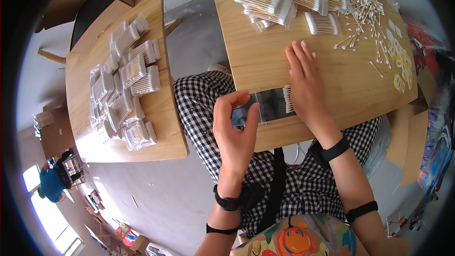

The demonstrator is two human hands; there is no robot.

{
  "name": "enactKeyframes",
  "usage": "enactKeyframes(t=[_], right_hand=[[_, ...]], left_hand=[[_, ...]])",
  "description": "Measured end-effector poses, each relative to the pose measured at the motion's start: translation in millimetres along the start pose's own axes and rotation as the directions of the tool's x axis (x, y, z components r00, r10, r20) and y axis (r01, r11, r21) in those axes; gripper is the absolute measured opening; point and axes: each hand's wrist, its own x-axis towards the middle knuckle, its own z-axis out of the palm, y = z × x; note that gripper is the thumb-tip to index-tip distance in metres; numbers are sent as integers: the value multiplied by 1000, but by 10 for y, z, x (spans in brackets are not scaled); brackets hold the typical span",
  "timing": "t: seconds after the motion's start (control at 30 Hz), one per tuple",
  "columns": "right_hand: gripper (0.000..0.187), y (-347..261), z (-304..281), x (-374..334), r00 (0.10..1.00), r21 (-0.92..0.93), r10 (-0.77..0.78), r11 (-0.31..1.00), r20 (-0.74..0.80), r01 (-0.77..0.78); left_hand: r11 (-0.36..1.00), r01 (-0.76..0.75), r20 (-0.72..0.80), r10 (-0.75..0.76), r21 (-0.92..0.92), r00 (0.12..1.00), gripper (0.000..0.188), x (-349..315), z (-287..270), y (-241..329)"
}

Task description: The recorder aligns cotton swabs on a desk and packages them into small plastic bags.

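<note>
My right hand (pixel 307 85) lies flat, fingers stretched out, over a row of cotton swabs (pixel 287 99) whose white tips stick out along its left side. The rest of that row is hidden under the palm. Left of it, a dark, glossy rectangular strip (pixel 271 105) with clear plastic edges lies near the table's front edge. At the strip's left end is my left hand (pixel 235 125), with thumb and forefinger apart in a curve. Nothing held shows between them. A flat bundle of swabs (pixel 322 23) lies beyond my right fingertips.
Packed swab bags (pixel 265 0) are piled at the far side of the wooden table (pixel 350 80), beside a heap of loose swabs (pixel 360 0). Small yellow cards (pixel 400 61) lie at right. More filled bags (pixel 125 85) cover a second table at left. A person (pixel 52 182) is in the background.
</note>
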Motion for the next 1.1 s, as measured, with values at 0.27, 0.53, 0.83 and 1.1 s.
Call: enactKeyframes(t=[0.27, 0.53, 0.83, 1.1], right_hand=[[55, -178, 57, 48, 1000, 37, -3, 999, -19, 4], [57, -324, 105, 78, 1000, 19, -1, 1000, -5, 2], [57, -376, 117, 90, 1000, 55, -30, 998, 4, 30], [52, -428, 113, 93, 999, 43, -47, 998, 17, 47]], left_hand=[[868, -311, 435, 126, 386, 892, 70, 191, -349, -110], [844, -381, 544, 132, 376, 829, 68, 348, -338, -71], [910, -306, 543, 113, 279, 832, 61, 338, -260, -144], [948, -274, 512, 157, 161, 844, 59, 366, -265, -242]])
